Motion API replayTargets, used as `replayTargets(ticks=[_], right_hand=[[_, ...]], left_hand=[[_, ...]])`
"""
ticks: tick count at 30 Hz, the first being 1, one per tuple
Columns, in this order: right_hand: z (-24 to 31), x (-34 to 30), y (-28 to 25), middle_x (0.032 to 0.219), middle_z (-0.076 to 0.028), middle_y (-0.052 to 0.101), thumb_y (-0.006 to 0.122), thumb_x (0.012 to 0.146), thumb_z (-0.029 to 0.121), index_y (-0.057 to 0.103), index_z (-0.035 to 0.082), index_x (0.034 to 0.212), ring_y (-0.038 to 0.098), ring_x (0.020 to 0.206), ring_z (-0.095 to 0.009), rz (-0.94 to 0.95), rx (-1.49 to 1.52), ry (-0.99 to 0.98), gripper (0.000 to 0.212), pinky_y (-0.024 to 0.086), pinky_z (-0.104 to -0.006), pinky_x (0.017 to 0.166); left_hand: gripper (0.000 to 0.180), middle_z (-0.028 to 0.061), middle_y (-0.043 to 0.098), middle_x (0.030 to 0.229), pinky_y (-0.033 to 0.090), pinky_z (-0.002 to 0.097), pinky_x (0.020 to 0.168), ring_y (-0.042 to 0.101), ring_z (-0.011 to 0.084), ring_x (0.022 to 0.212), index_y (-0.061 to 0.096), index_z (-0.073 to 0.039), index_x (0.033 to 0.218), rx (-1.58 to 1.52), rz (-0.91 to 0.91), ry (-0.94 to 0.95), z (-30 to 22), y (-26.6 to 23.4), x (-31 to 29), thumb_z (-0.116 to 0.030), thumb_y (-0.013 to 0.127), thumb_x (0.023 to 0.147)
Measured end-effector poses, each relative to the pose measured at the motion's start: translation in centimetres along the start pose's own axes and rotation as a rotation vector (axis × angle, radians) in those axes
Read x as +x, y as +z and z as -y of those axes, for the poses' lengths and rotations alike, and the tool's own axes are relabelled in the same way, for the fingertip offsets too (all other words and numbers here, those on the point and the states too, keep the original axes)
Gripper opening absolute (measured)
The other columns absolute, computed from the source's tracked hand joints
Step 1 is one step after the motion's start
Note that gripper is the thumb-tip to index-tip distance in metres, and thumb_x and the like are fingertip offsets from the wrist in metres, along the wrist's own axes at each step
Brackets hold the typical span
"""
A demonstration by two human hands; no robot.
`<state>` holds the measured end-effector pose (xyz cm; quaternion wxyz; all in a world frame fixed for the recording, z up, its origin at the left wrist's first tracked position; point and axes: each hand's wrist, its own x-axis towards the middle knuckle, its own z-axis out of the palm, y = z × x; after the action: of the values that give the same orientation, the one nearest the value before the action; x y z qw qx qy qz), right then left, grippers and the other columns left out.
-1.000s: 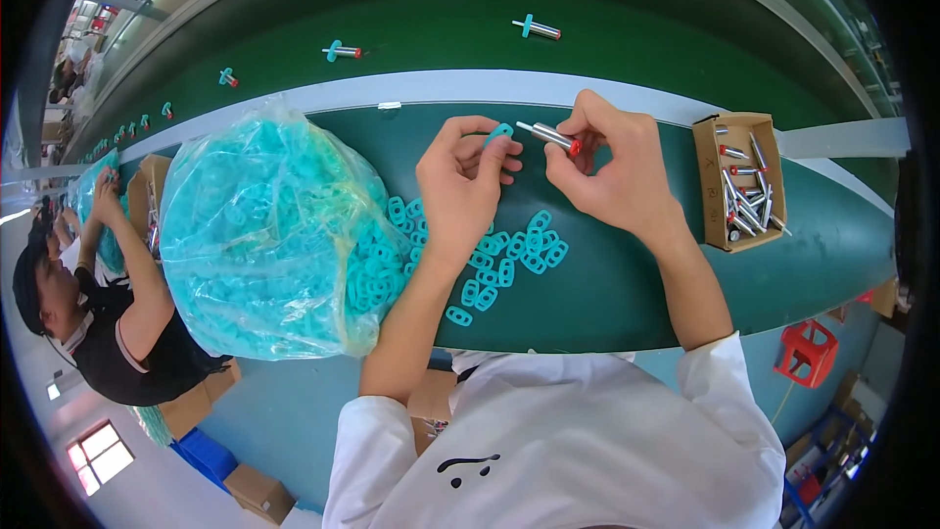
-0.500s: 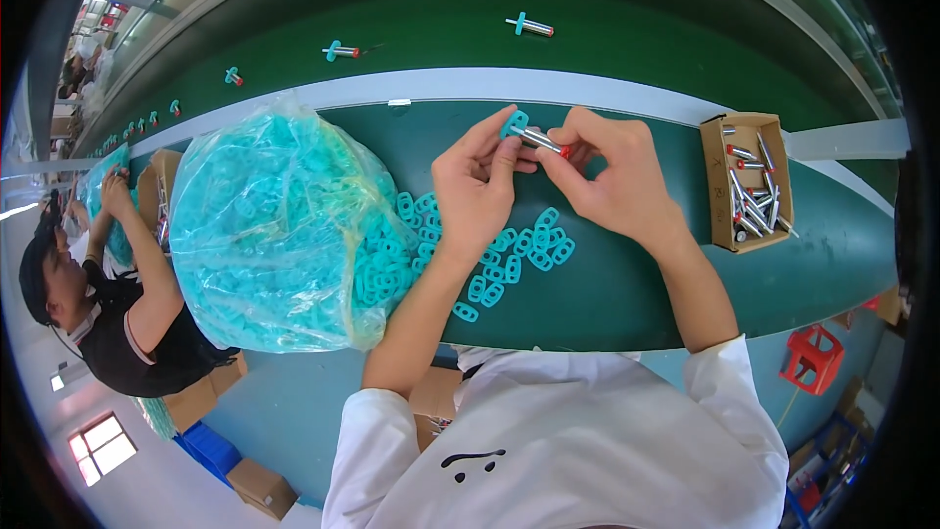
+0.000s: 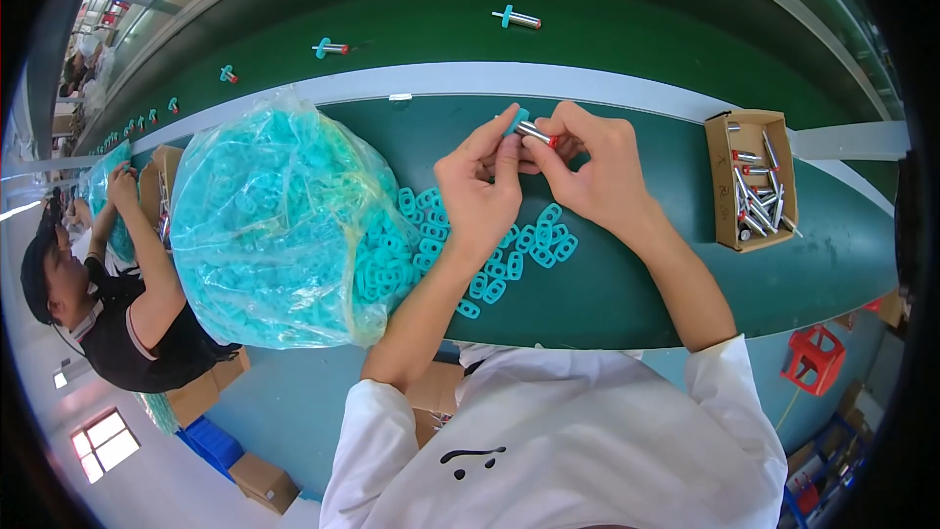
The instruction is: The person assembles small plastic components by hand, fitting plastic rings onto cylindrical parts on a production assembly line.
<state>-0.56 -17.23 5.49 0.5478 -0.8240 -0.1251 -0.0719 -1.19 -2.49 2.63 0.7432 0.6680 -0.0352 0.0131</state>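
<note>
Between the finger and thumb of my left hand (image 3: 478, 188) is a small teal plastic ring piece (image 3: 519, 121). My right hand (image 3: 605, 171) pinches a shiny metal cylinder (image 3: 532, 132) near its red end, and the cylinder's other end meets the teal piece. Fingers partly hide how far it passes through. Below my hands, many loose teal ring pieces (image 3: 543, 255) lie scattered on the dark green table. A big clear bag (image 3: 284, 225) full of the same pieces rests beside my left forearm.
A cardboard box (image 3: 723, 191) of metal cylinders stands to the right. Beyond a pale rail (image 3: 441, 78), a green belt (image 3: 421, 29) carries spaced-out cylinders with teal pieces on them. A co-worker (image 3: 127, 313) works at the far left. A red stool (image 3: 815, 358) stands on the floor at right.
My right hand has shifted slightly left and up, bringing the cylinder's red end closer to my left fingers. On the belt, the fitted cylinders have moved a little to the left.
</note>
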Motion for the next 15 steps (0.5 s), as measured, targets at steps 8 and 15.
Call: replayTargets(ticks=[8, 15], right_hand=[[-1.1, 0.0, 0.3, 0.066, -0.010, 0.067, 0.071, 0.085, 0.003, 0.057, 0.001, 0.083, 0.070, 0.057, -0.020, 0.018, 0.033, 0.068, 0.015, 0.053, -0.0277, 0.053], [-0.8, 0.1, -0.2, 0.073, -0.008, 0.070, 0.071, 0.088, 0.001, 0.059, -0.003, 0.087, 0.067, 0.062, -0.009, 0.069, 0.083, 0.159, 0.012, 0.052, -0.0224, 0.057]], left_hand=[[0.024, 0.0139, 0.071, 0.099, 0.062, 0.0305, 0.075, 0.070, 0.0170, 0.085, 0.061, 0.009, 0.121, -0.224, 0.038, -0.192, 0.1, -0.6, 0.8, 0.000, 0.054, 0.100], [0.020, 0.0146, 0.072, 0.099, 0.061, 0.0310, 0.075, 0.071, 0.0178, 0.084, 0.061, 0.008, 0.118, -0.257, 0.045, -0.247, 0.5, -1.2, 1.0, -0.002, 0.055, 0.101]])
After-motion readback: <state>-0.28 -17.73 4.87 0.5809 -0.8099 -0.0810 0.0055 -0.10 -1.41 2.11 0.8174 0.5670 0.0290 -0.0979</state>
